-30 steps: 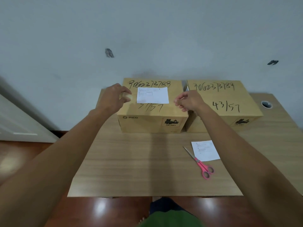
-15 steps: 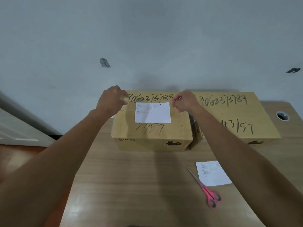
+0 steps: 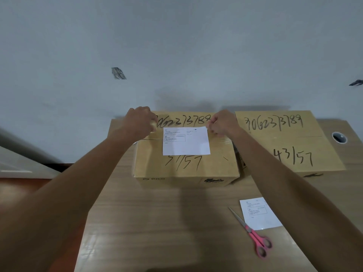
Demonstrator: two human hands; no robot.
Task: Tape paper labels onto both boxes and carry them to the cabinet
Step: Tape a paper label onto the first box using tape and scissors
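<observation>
Boxes: your left box (image 3: pixel 186 165) and right box (image 3: pixel 290 142) sit side by side at the desk's (image 3: pixel 157 222) far edge. A paper label (image 3: pixel 186 141) lies flat on the left box. Your left hand (image 3: pixel 140 122) curls round a tape roll (image 3: pixel 154 125); your right hand (image 3: pixel 221 122) fingers (image 3: pixel 213 130) pinch at the label's top right corner, tape itself not discernible. Second label (image 3: pixel 260 213) and pink scissors (image 3: pixel 253 234) lie on the desk nearer you.

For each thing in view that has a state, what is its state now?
Left box: closed, label lying on top.
Right box: closed, no label.
Label on left box: flat.
Spare label: flat on table.
Scissors: closed, on table.
Left hand: grips a tape roll.
Right hand: fingers pinched together.
</observation>
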